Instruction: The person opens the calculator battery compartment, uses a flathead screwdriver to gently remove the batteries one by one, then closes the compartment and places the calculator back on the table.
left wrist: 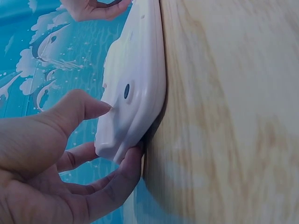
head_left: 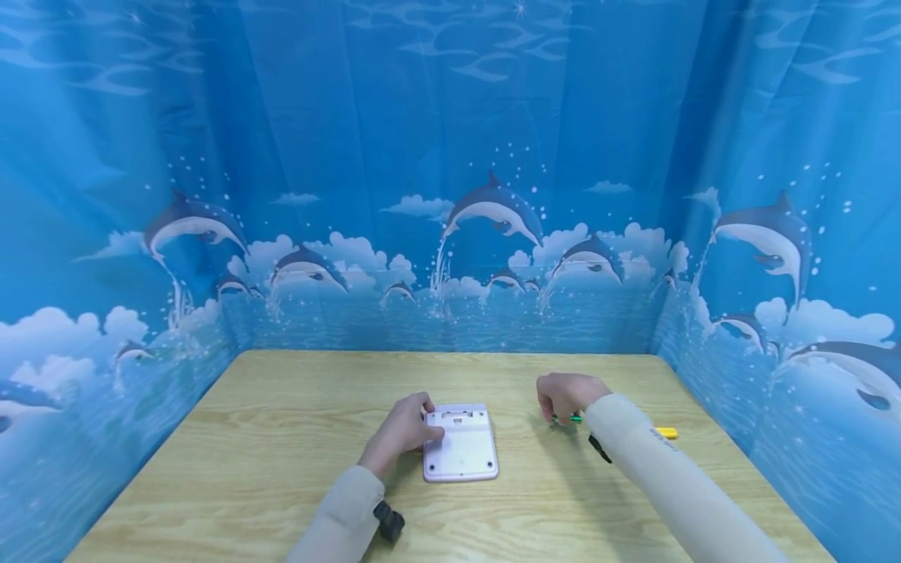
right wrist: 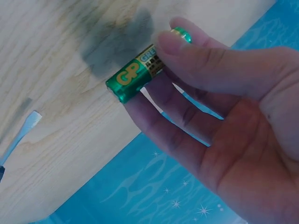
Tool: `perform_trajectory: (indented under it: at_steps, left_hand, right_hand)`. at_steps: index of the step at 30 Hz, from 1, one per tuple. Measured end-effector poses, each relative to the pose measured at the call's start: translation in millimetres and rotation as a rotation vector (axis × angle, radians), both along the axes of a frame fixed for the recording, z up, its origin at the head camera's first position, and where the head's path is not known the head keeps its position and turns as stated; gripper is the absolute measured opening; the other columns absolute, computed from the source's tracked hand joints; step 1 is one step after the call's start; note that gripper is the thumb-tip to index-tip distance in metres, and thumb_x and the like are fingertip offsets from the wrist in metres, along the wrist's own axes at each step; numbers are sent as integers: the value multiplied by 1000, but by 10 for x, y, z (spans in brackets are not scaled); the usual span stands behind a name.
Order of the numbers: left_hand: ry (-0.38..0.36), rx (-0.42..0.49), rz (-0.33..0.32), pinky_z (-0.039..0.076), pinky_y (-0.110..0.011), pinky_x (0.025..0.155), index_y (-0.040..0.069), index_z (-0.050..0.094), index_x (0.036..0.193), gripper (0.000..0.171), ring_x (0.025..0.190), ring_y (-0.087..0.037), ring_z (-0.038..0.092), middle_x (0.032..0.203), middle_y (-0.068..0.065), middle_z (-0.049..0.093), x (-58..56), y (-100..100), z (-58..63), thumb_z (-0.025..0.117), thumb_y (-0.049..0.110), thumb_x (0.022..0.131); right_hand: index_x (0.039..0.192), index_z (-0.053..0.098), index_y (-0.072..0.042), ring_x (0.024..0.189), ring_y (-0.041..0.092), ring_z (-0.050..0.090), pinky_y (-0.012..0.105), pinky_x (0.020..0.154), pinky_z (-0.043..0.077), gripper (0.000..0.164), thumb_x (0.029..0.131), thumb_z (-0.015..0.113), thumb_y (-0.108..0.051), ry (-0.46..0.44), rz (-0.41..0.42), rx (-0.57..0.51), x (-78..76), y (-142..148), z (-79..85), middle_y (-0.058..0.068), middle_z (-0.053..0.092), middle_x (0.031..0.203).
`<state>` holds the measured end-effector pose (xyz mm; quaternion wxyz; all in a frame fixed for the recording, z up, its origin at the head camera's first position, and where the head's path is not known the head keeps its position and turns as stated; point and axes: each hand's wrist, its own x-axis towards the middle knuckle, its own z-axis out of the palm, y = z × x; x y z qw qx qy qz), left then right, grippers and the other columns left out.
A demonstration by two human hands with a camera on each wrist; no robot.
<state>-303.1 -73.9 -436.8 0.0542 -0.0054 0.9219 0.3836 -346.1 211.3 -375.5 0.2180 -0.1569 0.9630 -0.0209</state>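
Note:
A flat white device (head_left: 461,446), shaped like a desk calculator, lies back side up on the wooden table, with a recessed slot near its far edge. My left hand (head_left: 403,428) holds its left side. In the left wrist view the thumb presses on the back of the white device (left wrist: 133,79) while the left hand's (left wrist: 42,158) fingers reach under its edge. To the right, above the table, my right hand (head_left: 566,395) pinches a green GP battery (right wrist: 131,79) between thumb and fingers. One end of the battery shows past the fingers.
A screwdriver lies to the right; its yellow handle (head_left: 665,432) is partly hidden by the right sleeve (head_left: 655,453). The screwdriver's flat metal tip (right wrist: 27,126) shows in the right wrist view. Blue dolphin curtains (head_left: 450,156) enclose the back and sides of the table (head_left: 281,438).

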Motion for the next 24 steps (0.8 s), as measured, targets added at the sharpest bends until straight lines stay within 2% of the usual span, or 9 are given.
perform_trajectory:
  at_steps: [3,8,11,14,16,18,21,24]
  left_hand:
    - [4,-3,-3,49,-29,57,10,57,97,32,70,-19,56,86,-6,57,0,0,-1,79,13,73]
    - [11,-11,-1,49,-28,56,10,57,97,32,69,-18,56,86,-6,58,-4,-1,-8,78,13,73]
    - [14,-16,3,49,-28,56,10,57,97,32,69,-18,56,86,-6,58,-5,4,-12,78,13,73]
    - [19,-23,5,49,-28,56,10,57,97,32,69,-18,56,86,-6,57,-4,8,-13,79,13,73]
    - [19,-25,6,49,-28,56,10,57,97,32,69,-18,56,86,-6,57,-1,10,-12,79,13,73]
    - [18,-24,5,49,-28,56,10,57,97,32,69,-18,56,87,-6,57,0,10,-11,79,14,73]
    - [16,-18,5,49,-28,56,10,57,98,33,69,-18,56,87,-6,57,0,6,-14,79,14,73]
    - [20,-16,4,49,-28,56,10,57,98,33,69,-18,56,87,-6,57,-3,1,-20,79,14,73]
  right_hand:
    - [77,69,-17,56,13,49,27,50,40,29,77,65,12,0,-3,2,11,11,-4,0,63,78]
    - [76,70,-16,55,13,45,27,48,36,33,74,64,17,4,-5,-3,23,29,-21,0,65,81]
    - [75,69,-14,56,12,43,26,47,34,35,71,62,20,4,-15,-16,34,36,-31,3,68,105]
    - [75,68,-13,56,13,44,26,47,35,32,71,64,18,1,-29,-30,44,51,-39,6,61,127]
    - [75,69,-14,57,13,45,26,47,36,31,72,67,16,3,-33,-27,46,66,-44,6,64,122]
    - [75,68,-16,59,13,48,26,49,37,30,73,69,14,6,-33,-19,46,87,-51,3,67,105]
    - [75,69,-17,61,14,51,27,51,39,29,73,70,12,13,-26,-4,40,116,-63,-2,63,83]
    - [75,68,-17,62,15,54,28,52,42,28,73,72,10,22,-25,12,30,143,-80,-3,62,80]
